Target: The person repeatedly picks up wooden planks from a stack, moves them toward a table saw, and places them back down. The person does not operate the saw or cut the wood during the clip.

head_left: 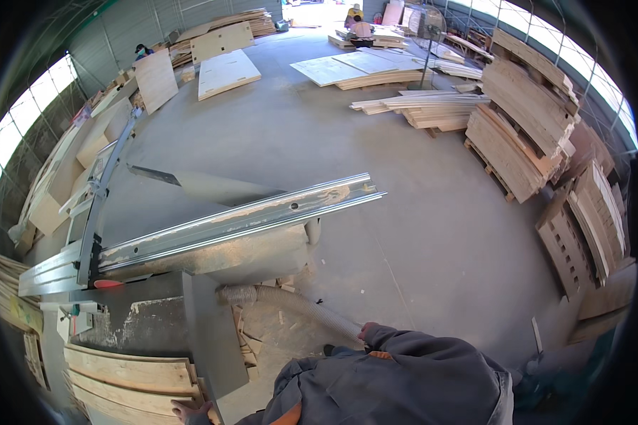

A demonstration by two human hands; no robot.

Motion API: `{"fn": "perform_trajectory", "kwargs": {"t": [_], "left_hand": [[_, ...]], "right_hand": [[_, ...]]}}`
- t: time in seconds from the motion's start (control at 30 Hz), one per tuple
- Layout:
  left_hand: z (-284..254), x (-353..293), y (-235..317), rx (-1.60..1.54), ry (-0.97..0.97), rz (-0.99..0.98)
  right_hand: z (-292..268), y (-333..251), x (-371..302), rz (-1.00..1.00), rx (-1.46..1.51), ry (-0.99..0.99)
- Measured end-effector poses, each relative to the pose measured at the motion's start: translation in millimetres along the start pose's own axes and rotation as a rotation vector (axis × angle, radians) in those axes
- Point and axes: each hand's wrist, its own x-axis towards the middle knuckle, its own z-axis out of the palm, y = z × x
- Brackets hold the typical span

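At the lower left, my left hand (pixel 192 411) lies on the right end of several stacked wooden boards (pixel 131 379), its visible fingers spread apart. The boards rest beside the dark machine table (pixel 152 319), which has pale scuffs on its top. My right hand (pixel 366 331) shows only in small part beyond the grey sleeve. It appears next to the ribbed dust hose (pixel 298 306). Its fingers are too hidden to read, and I cannot tell whether it touches the hose.
A long metal sliding rail (pixel 241 221) crosses ahead of the table. Wood scraps (pixel 248 347) lie on the floor beneath the hose. Stacked panels (pixel 514 134) stand along the right; white panels (pixel 227 73) lie farther off. People (pixel 361 30) are at the far end, near a standing fan (pixel 431 27).
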Motion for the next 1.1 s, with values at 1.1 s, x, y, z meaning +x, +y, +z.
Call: {"fn": "perform_trajectory", "kwargs": {"t": [1.1], "left_hand": [[-11.8, 1.5, -17.9, -0.027, 0.16, 0.135]], "right_hand": [[17.5, -86.7, -65.5, 0.11, 0.142, -0.18]]}}
